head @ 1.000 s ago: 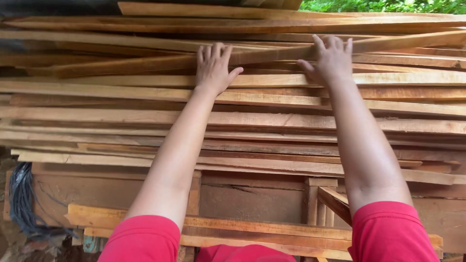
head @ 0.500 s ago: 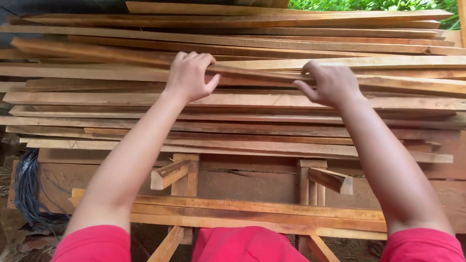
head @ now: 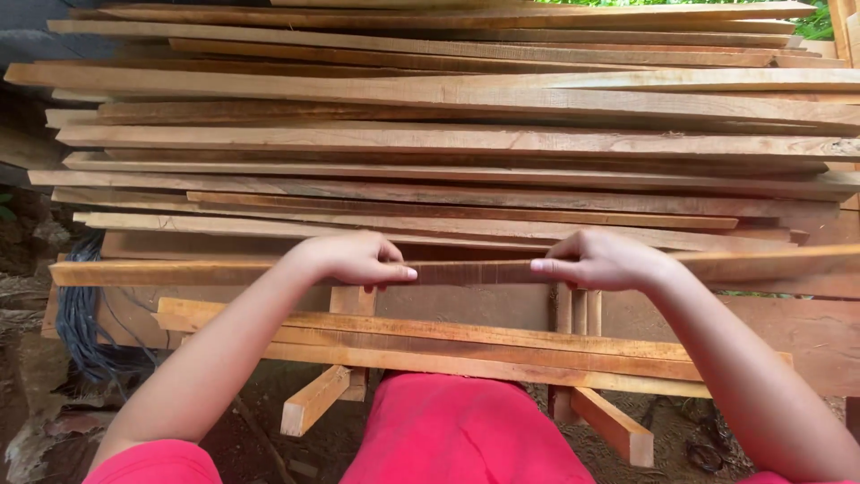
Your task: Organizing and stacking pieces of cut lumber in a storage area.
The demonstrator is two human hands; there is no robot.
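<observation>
Both hands, left hand (head: pixel 351 258) and right hand (head: pixel 598 259), closed around one long slat (head: pixel 470 272), its right end cut off.

A long plank (head: pixel 466 272) lies crosswise before the stacked planks (head: pixel 448 134), above lower boards (head: pixel 448 345).

The plank (head: pixel 466 271) gripped by the left hand (head: pixel 354 258) and right hand (head: pixel 602 260) is orange-brown, darker and streaked between the two hands, paler tan toward its left end. The stacked boards (head: pixel 448 134) behind run from pale honey to reddish brown, with fine saw marks across the lighter faces. The lower planks (head: pixel 448 345) are a warm yellow-orange. The sleeves (head: pixel 152 462) and the lap are bright pinkish red. The bundle of cords (head: pixel 76 323) at left looks blue-black, though it sits in shadow. Green leaves (head: pixel 820 22) show top right.
</observation>
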